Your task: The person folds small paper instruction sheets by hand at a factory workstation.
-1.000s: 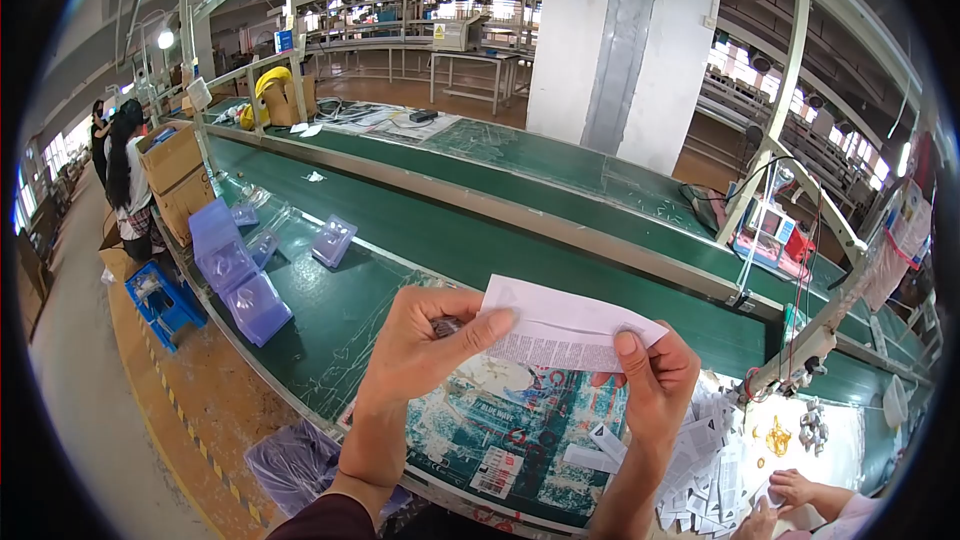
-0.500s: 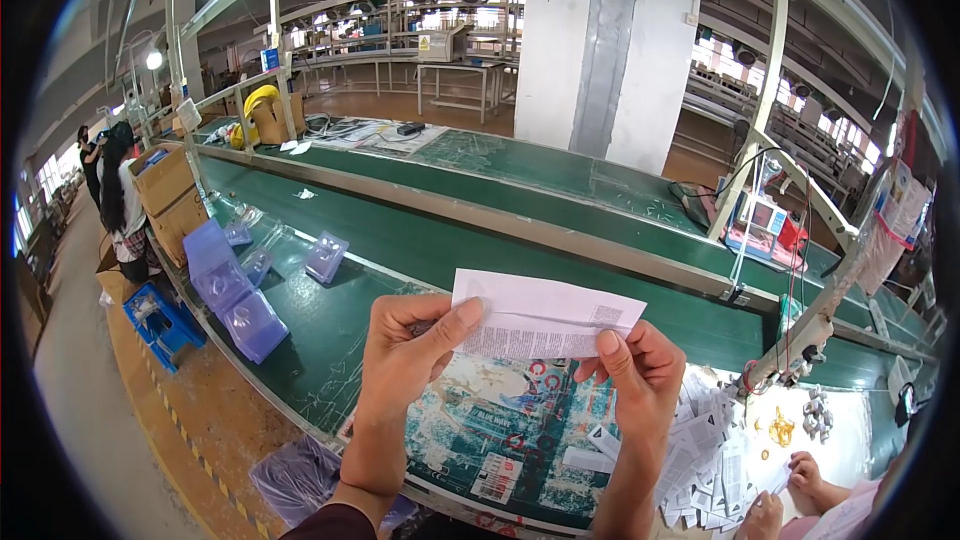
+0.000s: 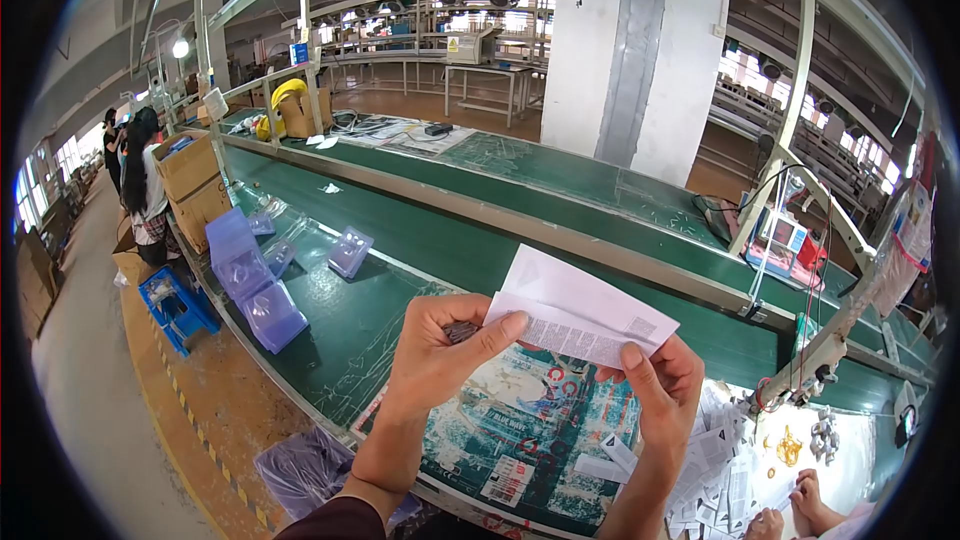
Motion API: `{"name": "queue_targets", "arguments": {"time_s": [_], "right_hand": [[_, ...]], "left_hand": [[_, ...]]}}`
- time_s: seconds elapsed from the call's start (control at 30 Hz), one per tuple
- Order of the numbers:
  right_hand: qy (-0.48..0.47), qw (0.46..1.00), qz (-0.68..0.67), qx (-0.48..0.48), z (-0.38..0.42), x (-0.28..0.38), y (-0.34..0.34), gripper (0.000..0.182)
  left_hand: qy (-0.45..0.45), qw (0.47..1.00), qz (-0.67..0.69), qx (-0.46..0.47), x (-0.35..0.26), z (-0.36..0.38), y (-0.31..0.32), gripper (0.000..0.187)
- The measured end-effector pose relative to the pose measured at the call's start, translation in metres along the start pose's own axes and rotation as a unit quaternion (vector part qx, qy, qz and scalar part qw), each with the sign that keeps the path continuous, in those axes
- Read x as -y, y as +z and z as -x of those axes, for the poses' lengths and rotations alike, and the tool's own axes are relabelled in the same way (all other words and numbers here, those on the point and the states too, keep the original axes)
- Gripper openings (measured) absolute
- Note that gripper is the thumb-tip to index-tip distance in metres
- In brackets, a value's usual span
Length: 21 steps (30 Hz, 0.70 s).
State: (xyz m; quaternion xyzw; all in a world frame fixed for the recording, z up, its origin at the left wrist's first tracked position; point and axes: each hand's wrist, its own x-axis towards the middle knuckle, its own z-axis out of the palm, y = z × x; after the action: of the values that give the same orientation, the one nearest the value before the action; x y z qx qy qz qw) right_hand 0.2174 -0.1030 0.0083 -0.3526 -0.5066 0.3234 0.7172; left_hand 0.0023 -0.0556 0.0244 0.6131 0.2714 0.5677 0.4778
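A creased white leaflet [image 3: 590, 305] with small print is stretched between my hands above the bench. My left hand [image 3: 450, 345] pinches its left end, thumb on top. At the right end, my right hand [image 3: 655, 375] grips the paper between thumb and fingers. The upper flap stands up behind a fold line, and the printed lower strip faces me. Below lies a worn board [image 3: 500, 410] with red and white markings. To the right of my right forearm is a loose pile of printed leaflets [image 3: 705, 465].
Clear purple plastic trays [image 3: 255, 280] sit on the green bench at left, with a single tray [image 3: 350, 252] nearby. A co-worker's hands [image 3: 800, 505] are at lower right, near yellow rings [image 3: 789, 447] and small metallic parts [image 3: 825, 435]. A metal post [image 3: 815, 355] rises at right.
The leaflet's upper flap has opened wider at the fold and stands higher, and the sheet tilts more down to the right. The whole view has shifted slightly.
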Motion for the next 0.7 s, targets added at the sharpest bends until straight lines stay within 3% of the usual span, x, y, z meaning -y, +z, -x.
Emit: {"name": "queue_targets", "arguments": {"time_s": [0.17,0.23,0.33,0.47,0.53,0.7], "right_hand": [[-0.001,0.997,0.077,0.025,0.003,-0.005,-0.02,0.024],[-0.022,0.992,0.119,0.031,0.003,0.001,-0.016,0.022],[-0.02,0.992,0.119,0.023,0.003,0.002,-0.014,0.022],[-0.012,0.998,0.056,0.018,0.001,0.0,-0.009,0.021],[0.009,0.997,0.034,0.067,0.0,0.0,-0.011,0.021],[0.017,0.997,0.038,0.058,0.0,0.0,-0.012,0.021]], "left_hand": [[-0.001,0.999,-0.028,0.041,0.013,-0.002,-0.002,0.019],[0.039,0.999,-0.001,0.008,0.011,-0.003,0.005,0.019],[-0.037,0.998,-0.01,0.051,0.002,0.001,-0.003,0.02],[-0.013,1.0,0.002,0.02,0.008,-0.001,0.002,0.021],[0.03,0.999,0.03,-0.004,0.011,-0.003,0.007,0.018],[-0.015,0.999,0.032,0.001,0.006,0.0,0.006,0.019]]}}
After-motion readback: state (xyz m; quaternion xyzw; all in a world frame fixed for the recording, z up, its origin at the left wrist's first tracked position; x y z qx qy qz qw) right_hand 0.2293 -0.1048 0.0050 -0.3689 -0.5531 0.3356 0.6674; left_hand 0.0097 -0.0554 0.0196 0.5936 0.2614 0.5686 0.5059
